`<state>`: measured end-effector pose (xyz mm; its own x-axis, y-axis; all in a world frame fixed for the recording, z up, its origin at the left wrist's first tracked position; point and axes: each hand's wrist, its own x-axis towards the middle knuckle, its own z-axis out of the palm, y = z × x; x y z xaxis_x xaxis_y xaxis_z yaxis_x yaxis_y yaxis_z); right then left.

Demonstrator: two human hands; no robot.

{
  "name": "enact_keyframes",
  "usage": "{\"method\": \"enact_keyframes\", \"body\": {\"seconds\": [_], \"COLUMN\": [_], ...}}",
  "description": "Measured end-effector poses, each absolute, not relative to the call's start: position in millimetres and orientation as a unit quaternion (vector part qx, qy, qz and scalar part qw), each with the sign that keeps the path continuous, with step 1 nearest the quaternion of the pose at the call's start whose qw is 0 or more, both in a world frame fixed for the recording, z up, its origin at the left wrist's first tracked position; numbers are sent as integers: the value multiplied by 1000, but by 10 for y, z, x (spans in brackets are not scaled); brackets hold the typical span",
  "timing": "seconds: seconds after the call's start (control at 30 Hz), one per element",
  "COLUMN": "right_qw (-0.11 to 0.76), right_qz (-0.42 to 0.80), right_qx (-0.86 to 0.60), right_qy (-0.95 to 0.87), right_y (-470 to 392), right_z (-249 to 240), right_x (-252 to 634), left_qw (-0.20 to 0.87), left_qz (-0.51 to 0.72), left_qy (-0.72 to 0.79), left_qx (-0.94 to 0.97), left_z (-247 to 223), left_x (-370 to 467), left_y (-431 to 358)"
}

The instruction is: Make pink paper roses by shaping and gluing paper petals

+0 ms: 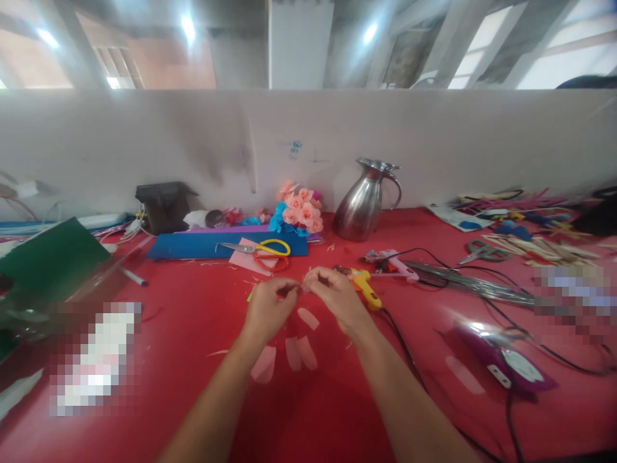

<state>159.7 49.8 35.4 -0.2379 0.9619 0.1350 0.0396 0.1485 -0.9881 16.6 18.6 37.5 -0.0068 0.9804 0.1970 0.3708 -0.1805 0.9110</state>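
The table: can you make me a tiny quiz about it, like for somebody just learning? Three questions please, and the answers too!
1. Pick one. What stands just to the right of the flowers?
a) a teddy bear
b) a jug
c) a hammer

2. True or false? The yellow glue gun lies nearer the right hand than the left hand.

3. Fill in the colour. The pink pieces lie on a ____ table.

Key: 1 b; 2 true; 3 red.
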Motion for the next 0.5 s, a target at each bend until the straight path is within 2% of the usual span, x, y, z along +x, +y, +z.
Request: {"method": "enact_keyframes", "body": {"seconds": [0.3,0.4,0.5], "right_qw": [442,435,435], "right_qz": [488,481,478], "right_qx": [-416,-416,-416], "right_qy": [-627,-637,-640], "right_y": [517,520,512], "right_z": [313,295,305], "right_x": [1595,1597,1595], "left_qw": [195,192,231], "left_qz": [413,410,410], "left_qy": [561,570,580], "left_qx": [690,686,665], "left_z": [341,341,344], "left_x": [189,188,177], "left_y": [164,168,175]}}
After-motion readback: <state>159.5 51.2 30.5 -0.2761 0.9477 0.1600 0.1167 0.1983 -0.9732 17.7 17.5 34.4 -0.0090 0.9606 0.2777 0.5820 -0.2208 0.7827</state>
